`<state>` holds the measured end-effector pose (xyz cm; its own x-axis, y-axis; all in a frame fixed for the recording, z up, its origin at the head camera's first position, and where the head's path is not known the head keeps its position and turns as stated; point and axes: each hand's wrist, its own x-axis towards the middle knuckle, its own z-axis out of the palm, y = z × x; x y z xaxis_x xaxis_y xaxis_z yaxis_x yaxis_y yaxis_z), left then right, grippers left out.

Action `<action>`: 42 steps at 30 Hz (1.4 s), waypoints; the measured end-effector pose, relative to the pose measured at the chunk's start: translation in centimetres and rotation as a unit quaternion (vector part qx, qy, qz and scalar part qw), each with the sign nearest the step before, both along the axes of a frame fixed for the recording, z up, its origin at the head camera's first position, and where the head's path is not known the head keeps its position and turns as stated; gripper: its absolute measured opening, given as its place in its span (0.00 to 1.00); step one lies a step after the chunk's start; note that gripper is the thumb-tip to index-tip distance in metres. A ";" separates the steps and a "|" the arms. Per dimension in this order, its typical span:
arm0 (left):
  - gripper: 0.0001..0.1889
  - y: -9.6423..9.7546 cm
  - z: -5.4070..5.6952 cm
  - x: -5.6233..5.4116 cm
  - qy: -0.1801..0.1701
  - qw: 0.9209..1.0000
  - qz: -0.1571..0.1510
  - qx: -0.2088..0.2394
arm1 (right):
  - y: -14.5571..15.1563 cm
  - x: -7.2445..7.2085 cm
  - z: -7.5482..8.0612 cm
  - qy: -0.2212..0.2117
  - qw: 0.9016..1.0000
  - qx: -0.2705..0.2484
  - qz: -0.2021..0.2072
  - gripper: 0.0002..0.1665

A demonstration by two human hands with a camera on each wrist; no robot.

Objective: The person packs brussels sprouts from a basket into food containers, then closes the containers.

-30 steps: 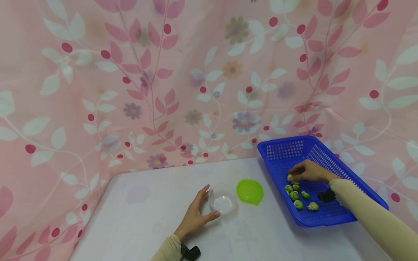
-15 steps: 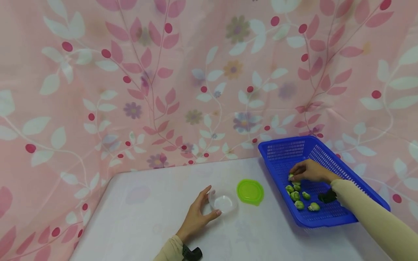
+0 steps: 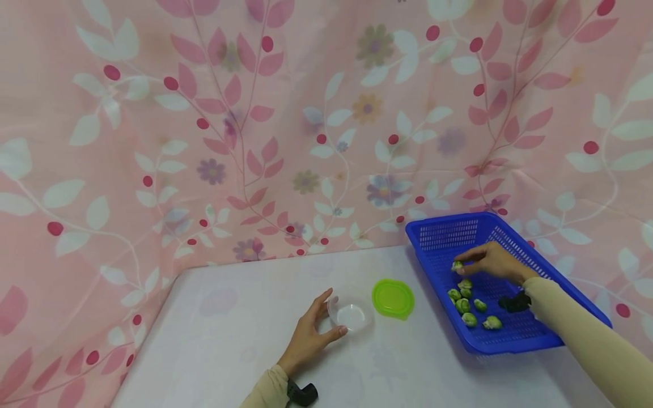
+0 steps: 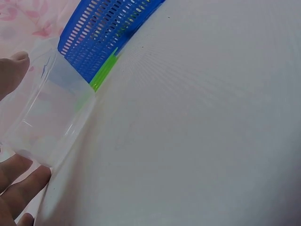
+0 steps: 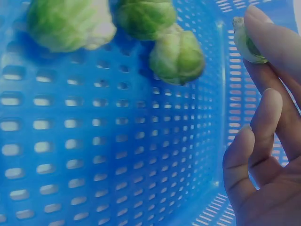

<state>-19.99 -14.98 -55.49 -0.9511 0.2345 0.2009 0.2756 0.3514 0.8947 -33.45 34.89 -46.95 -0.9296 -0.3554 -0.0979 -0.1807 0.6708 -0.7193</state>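
My right hand (image 3: 496, 263) pinches a Brussels sprout (image 3: 457, 266) between thumb and fingertips, held over the blue plastic basket (image 3: 466, 340). In the right wrist view, part of that sprout (image 5: 248, 44) shows past the thumb. Several more Brussels sprouts (image 3: 462, 306) lie on the basket floor below the hand. On the table, my left hand (image 3: 308, 340) holds a small clear plastic container (image 3: 351, 313) from its left side. The left wrist view has the thumb at the rim of the container (image 4: 51, 108) and the fingers against its other side.
A bright green lid (image 3: 393, 298) lies flat on the white table (image 3: 214, 340), between the container and the basket. Behind the table hangs a pink floral curtain (image 3: 285, 130). The basket's perforated walls rise around the right hand.
My right hand has risen slightly from the other sprouts with one sprout in its fingertips. The left hand stays at the container.
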 end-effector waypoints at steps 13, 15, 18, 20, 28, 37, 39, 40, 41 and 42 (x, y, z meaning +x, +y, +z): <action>0.48 -0.1 0.0 0.1 -0.002 1.000 -0.001 -0.006 | 0.3 0.3 1.8 -0.009 0.998 -0.059 -0.032 0.33; 0.49 0.0 -0.1 0.2 -0.006 1.000 -0.003 -0.007 | 0.3 0.4 2.1 -0.007 0.997 -0.063 -0.038 0.33; 0.49 -0.1 -0.1 0.3 -0.007 1.000 -0.005 -0.006 | 0.0 0.5 2.8 -0.004 0.996 -0.075 -0.040 0.33; 0.49 -0.1 -0.1 0.3 -0.008 1.000 -0.006 -0.008 | -0.3 0.6 3.2 -0.003 0.996 -0.080 -0.042 0.35; 0.47 0.0 0.2 0.5 -0.009 1.000 -0.006 0.006 | -2.2 1.3 4.7 -0.007 0.994 -0.098 -0.056 0.36; 0.46 0.0 0.2 0.3 -0.001 1.000 -0.011 0.009 | -5.4 2.7 6.2 -0.008 0.992 -0.122 -0.043 0.32; 0.46 0.0 0.2 0.4 0.001 1.000 -0.012 0.010 | -6.2 2.9 6.4 -0.007 0.991 -0.126 -0.036 0.32; 0.46 -0.1 0.3 0.4 0.001 1.000 -0.012 0.008 | -6.5 3.0 6.5 -0.007 0.991 -0.129 -0.033 0.32; 0.46 -0.1 0.3 0.3 0.001 1.000 -0.012 0.007 | -6.9 3.1 6.6 -0.010 0.991 -0.131 -0.032 0.32; 0.46 -0.1 0.3 0.3 0.001 1.000 -0.011 0.005 | -7.3 3.3 6.6 -0.011 0.991 -0.132 -0.028 0.32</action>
<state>-19.67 -15.04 -55.17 -0.9451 0.2535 0.2062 0.2858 0.3354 0.8977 -30.18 27.59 -40.31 -0.9470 -0.3201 -0.0283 -0.1318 0.4673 -0.8742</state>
